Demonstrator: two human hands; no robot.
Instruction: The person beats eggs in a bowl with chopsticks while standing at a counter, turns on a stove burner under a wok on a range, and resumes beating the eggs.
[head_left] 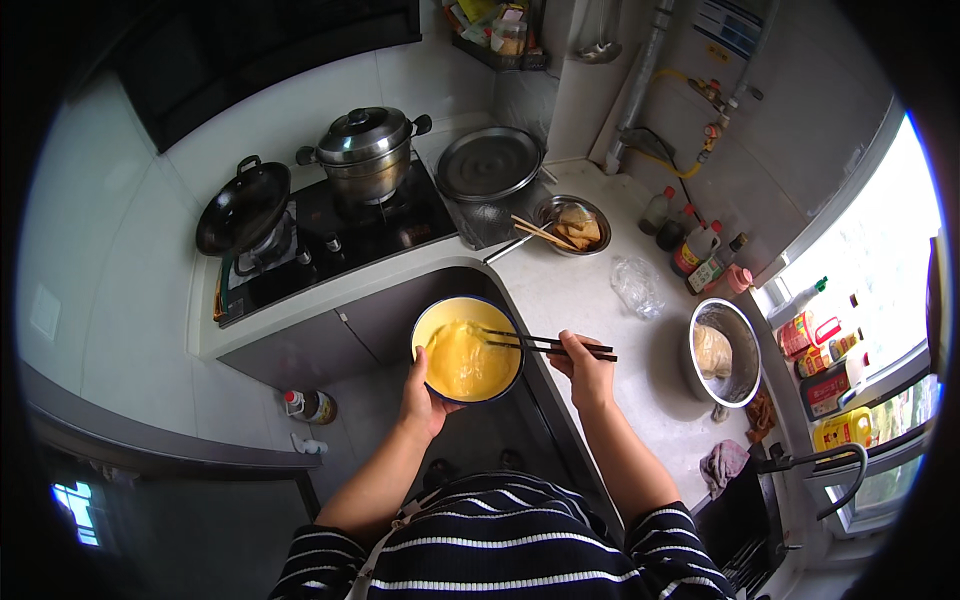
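My left hand (424, 402) grips a round bowl (428, 318) by its left side, thumb at the rim, and holds it up in front of my body. The bowl is pale yellow inside with a dark blue rim. In it lies a thick, glossy yellow mixture (468, 365) like beaten egg or batter. A pair of dark chopsticks (545, 346) is pinched in my right hand (588, 372), just right of the bowl. Their tips reach over the rim to the mixture.
Back left, a black wok (243, 205) and a lidded steel pot (366, 155) sit on the stove (330, 235). Along the right counter (610, 345) are a small metal bowl (590, 212) with food, a crumpled plastic bag (637, 286), a large steel bowl (752, 345) and several bottles (696, 247).
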